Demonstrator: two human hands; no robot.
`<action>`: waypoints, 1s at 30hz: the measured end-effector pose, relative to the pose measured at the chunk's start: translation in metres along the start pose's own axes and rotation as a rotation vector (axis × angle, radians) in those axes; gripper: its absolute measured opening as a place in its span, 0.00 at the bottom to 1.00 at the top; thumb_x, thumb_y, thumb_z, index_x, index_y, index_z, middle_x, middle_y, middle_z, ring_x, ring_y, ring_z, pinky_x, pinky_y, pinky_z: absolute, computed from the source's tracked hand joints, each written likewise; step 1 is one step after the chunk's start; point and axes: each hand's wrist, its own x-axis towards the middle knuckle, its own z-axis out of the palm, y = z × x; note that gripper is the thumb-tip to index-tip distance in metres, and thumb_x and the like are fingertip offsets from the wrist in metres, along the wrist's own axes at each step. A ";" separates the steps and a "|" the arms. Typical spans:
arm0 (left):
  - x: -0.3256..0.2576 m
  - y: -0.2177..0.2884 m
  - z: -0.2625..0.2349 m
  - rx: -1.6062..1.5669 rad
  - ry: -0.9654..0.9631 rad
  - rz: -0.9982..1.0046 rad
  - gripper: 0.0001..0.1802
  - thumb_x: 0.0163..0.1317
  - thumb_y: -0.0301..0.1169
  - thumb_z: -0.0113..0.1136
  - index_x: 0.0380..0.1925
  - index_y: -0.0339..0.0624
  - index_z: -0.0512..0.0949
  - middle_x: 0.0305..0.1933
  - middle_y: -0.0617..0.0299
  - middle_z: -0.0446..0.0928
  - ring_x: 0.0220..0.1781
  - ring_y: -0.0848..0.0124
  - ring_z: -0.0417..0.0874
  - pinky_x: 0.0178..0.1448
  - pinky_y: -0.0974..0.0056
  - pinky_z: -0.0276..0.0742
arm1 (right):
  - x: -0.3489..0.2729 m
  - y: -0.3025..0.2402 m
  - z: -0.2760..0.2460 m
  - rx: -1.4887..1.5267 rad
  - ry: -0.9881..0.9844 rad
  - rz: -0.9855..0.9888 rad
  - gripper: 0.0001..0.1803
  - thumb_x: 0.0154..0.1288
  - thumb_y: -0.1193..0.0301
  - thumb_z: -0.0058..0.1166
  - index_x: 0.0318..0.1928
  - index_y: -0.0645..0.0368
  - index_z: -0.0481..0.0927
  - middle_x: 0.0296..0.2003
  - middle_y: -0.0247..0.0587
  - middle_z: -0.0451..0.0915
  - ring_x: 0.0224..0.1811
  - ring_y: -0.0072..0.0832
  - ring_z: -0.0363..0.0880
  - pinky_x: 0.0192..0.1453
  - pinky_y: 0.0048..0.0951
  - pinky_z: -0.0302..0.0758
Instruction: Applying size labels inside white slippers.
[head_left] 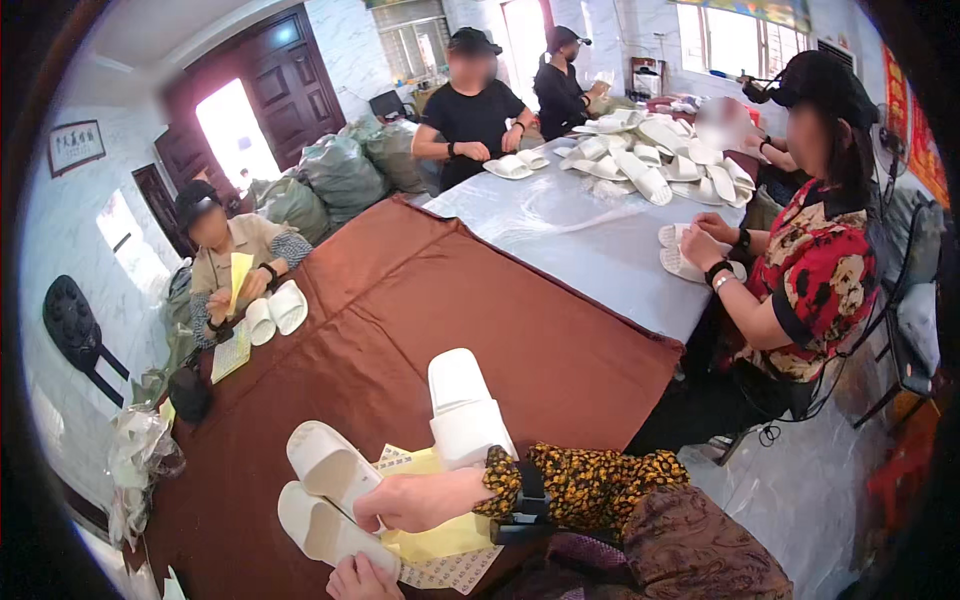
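Two white slide slippers lie side by side on the brown tablecloth in front of me, a nearer slipper [318, 525] and a farther slipper [325, 455]. My left hand [362, 580] holds the heel end of the nearer one, fingers over its edge. Reaching in from the right, my right hand [425, 502] is closed, its fingertips bent down onto that slipper's footbed. Whatever those fingertips pinch is too small to make out. Under my right wrist lie a yellow sheet [455, 540] and a printed label sheet [462, 572]. Another white slipper [465, 405] rests just beyond my right forearm.
Across the brown-covered table [400, 290], a person at the left handles a yellow sheet [240, 275] beside white slippers [288, 308]. An adjoining pale table [560, 250] bears a slipper heap [650, 160], with people around it. Stuffed sacks [340, 178] stand behind.
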 end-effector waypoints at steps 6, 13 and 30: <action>0.006 -0.005 -0.003 -0.018 -0.080 -0.054 0.13 0.62 0.34 0.54 0.42 0.40 0.80 0.43 0.54 0.78 0.46 0.54 0.76 0.49 0.50 0.70 | 0.003 -0.003 -0.001 0.055 -0.025 0.050 0.09 0.60 0.83 0.42 0.39 0.65 0.74 0.33 0.49 0.78 0.38 0.44 0.79 0.44 0.39 0.74; 0.007 -0.002 -0.003 -0.106 -0.055 -0.090 0.14 0.62 0.32 0.54 0.44 0.37 0.78 0.50 0.50 0.76 0.50 0.50 0.74 0.51 0.48 0.69 | 0.005 0.009 0.003 0.047 -0.028 0.007 0.10 0.60 0.84 0.43 0.40 0.64 0.74 0.35 0.50 0.79 0.40 0.43 0.80 0.44 0.37 0.75; 0.007 -0.002 0.005 -0.022 -0.040 -0.076 0.16 0.62 0.34 0.55 0.48 0.39 0.77 0.49 0.52 0.76 0.49 0.52 0.75 0.49 0.49 0.70 | 0.003 0.004 0.000 0.017 -0.012 0.061 0.11 0.57 0.84 0.47 0.40 0.64 0.77 0.35 0.51 0.81 0.40 0.43 0.82 0.45 0.37 0.76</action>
